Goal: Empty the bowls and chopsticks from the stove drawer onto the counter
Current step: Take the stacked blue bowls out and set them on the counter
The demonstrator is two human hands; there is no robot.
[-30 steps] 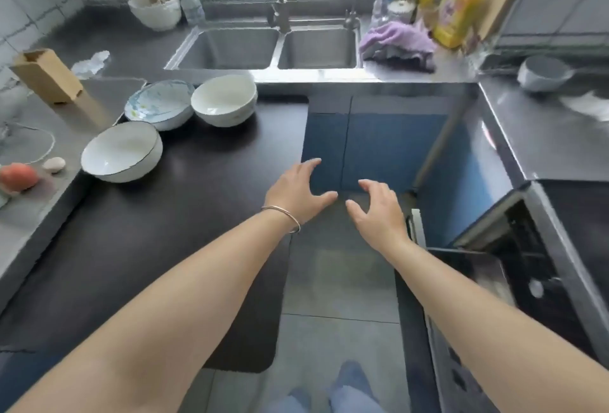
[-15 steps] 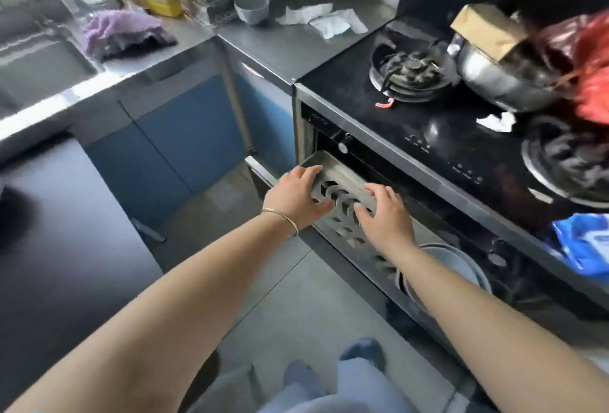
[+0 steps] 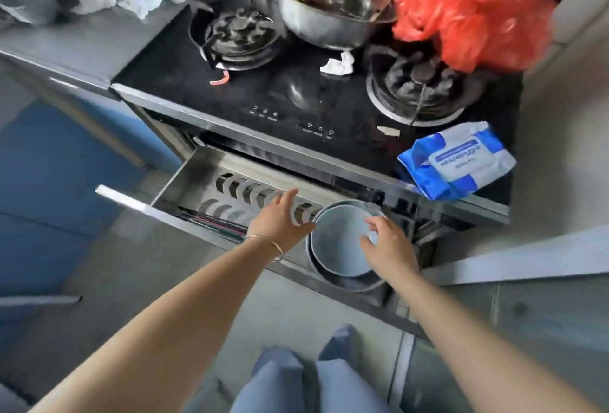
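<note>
The steel stove drawer [image 3: 184, 182] stands pulled out below the black cooktop. Stacked grey-blue bowls [image 3: 339, 248] sit in its right part. Dark chopsticks [image 3: 214, 223] lie along its front left edge. My left hand [image 3: 280, 221] hovers with fingers spread just left of the bowls' rim, above the slotted rack. My right hand [image 3: 389, 244] reaches over the right side of the top bowl, fingers apart, touching or nearly touching its rim. Neither hand holds anything.
On the cooktop [image 3: 296, 90] are two burners, a steel pot [image 3: 329, 20], a red plastic bag [image 3: 468, 7] and a blue wipes pack [image 3: 458, 159]. A grey counter [image 3: 99, 34] with crumpled paper lies to the left. Blue cabinet fronts [image 3: 49, 162] stand lower left.
My view swung from the sink counter to the stove. Both hands moved from the drawer's left rack to the stacked bowls on the right.
</note>
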